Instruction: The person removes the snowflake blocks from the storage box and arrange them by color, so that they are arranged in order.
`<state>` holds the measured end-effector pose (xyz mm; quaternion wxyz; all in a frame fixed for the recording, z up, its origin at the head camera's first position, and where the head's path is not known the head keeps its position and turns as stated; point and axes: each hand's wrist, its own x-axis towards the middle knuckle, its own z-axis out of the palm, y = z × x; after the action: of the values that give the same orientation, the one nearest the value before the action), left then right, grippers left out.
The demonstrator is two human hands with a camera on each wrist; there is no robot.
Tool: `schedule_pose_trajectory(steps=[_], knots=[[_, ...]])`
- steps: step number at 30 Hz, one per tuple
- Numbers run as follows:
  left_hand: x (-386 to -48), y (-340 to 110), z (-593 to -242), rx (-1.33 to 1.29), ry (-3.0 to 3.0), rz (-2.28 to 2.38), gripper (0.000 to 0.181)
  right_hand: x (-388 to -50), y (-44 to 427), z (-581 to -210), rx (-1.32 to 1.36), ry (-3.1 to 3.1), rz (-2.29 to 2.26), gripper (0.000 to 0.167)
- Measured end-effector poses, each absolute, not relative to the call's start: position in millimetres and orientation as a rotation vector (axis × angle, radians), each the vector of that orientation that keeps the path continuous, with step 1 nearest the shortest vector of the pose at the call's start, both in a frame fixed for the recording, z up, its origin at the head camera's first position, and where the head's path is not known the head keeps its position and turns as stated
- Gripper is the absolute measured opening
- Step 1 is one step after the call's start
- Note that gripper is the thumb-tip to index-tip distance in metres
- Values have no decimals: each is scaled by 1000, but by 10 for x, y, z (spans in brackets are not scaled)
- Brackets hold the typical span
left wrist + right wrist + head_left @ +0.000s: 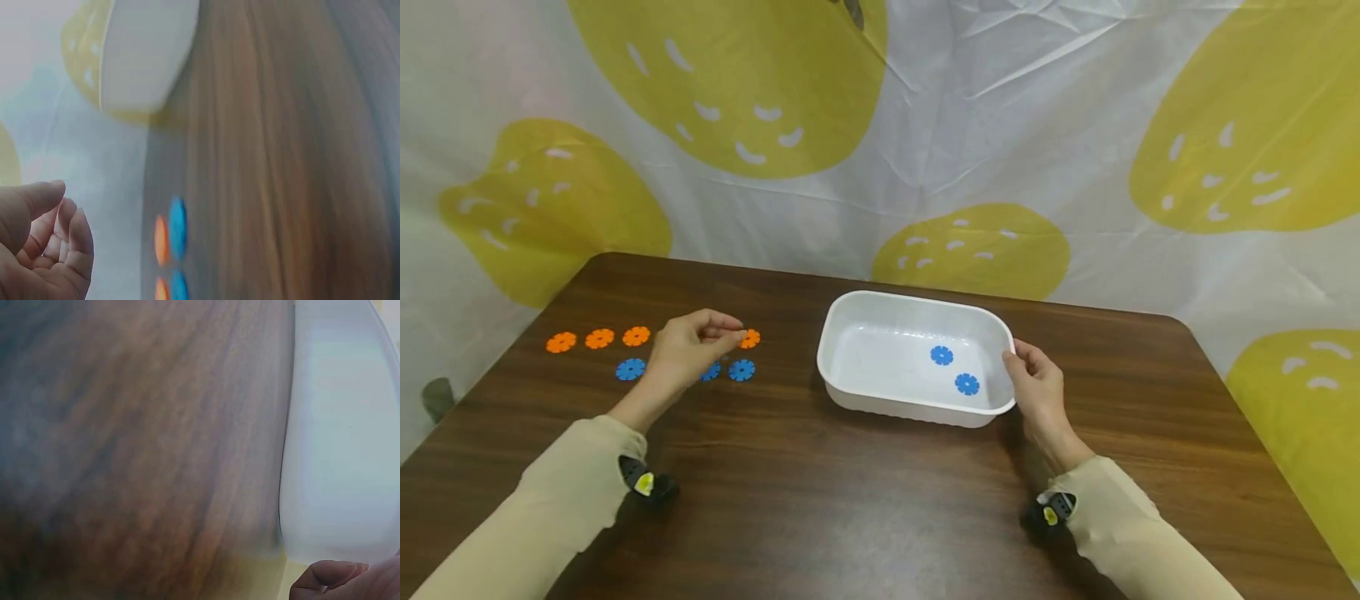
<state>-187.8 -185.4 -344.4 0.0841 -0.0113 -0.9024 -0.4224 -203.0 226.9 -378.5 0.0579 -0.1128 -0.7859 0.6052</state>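
My left hand [683, 346] hovers over the discs on the left of the table, its thumb and fingers bent toward each other. Nothing shows between its fingertips in the left wrist view. Close by its fingertips lies an orange notched disc [750, 338], with a blue notched disc [742, 370] just in front of it. Part of another blue disc [710, 372] shows from behind the hand, which may cover more. My right hand [1037, 392] grips the right rim of a white plastic basin [880, 402], thumb on the near side. Inside the basin lie two blue discs [942, 356].
Farther left, orange discs [599, 338] lie in a row, with a blue disc [630, 369] in front. The brown wooden table [850, 517] has rounded far corners. Behind it hangs a white cloth [925, 158] with yellow fruit shapes.
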Motion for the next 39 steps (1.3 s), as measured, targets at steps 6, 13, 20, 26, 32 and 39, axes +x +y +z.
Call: schedule_pose_trajectory(steps=[6, 13, 20, 26, 32, 39], knots=[[-1968, -1343, -3360, -171, -2629, -1464, 23, -2034, 2267, -3797, -342, -2372, 1834, 39], [-2078, -808, -3293, -253, -2620, -1612, 22, -2039, 2259, -3796, -359, -2351, 1844, 38], [-2214, -388, -3318, -332, -2676, -1696, 24, -2033, 2260, -3791, -360, -2359, 1843, 39], [-2343, -116, -3366, -325, -2711, -1796, 26, -2037, 2265, -3797, -341, -2346, 1846, 38], [-2446, 137, -3433, -283, -2757, -1777, 27, -2032, 2272, -3794, -352, -2360, 1847, 39], [-2538, 350, -3505, -199, -2795, -1742, 27, -2040, 2262, -3805, -343, -2364, 1851, 39]])
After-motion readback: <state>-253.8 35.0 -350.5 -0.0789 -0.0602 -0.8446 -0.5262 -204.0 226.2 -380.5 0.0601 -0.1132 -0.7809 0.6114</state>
